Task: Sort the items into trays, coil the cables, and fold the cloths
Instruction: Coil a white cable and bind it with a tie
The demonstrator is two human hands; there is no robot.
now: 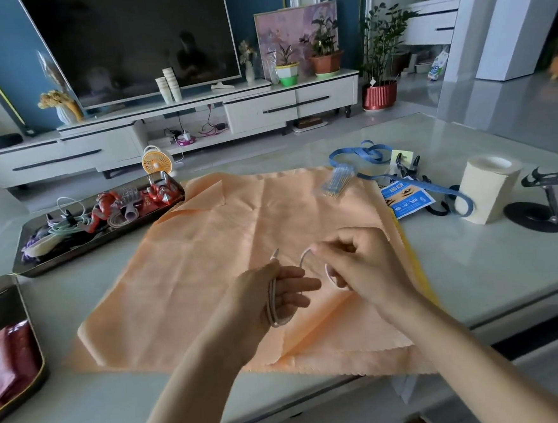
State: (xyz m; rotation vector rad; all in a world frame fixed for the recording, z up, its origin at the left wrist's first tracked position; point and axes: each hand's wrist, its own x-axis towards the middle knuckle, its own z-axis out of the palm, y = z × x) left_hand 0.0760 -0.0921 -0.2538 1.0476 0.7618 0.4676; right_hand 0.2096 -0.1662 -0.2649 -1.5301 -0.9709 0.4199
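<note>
A pale pink cable [273, 306] is looped around my left hand [277, 294], whose fingers close on the coil above the peach cloth [208, 256]. My right hand [357, 265] pinches the cable's free end, which arcs between the two hands. The cloth lies spread flat over the table's middle, with a yellow cloth edge [417, 267] showing under its right side. A metal tray [30, 261] at the left holds coiled cables, red items and clips. A second tray [32, 344] at the lower left holds red packets.
On the right lie a blue tape measure [371, 152], a bundle of thin sticks [336, 181], a blue card [405, 200], black clips [406, 166], a cream tape roll [487, 190] and a black stand [547, 192]. A small orange fan [157, 162] stands behind the tray.
</note>
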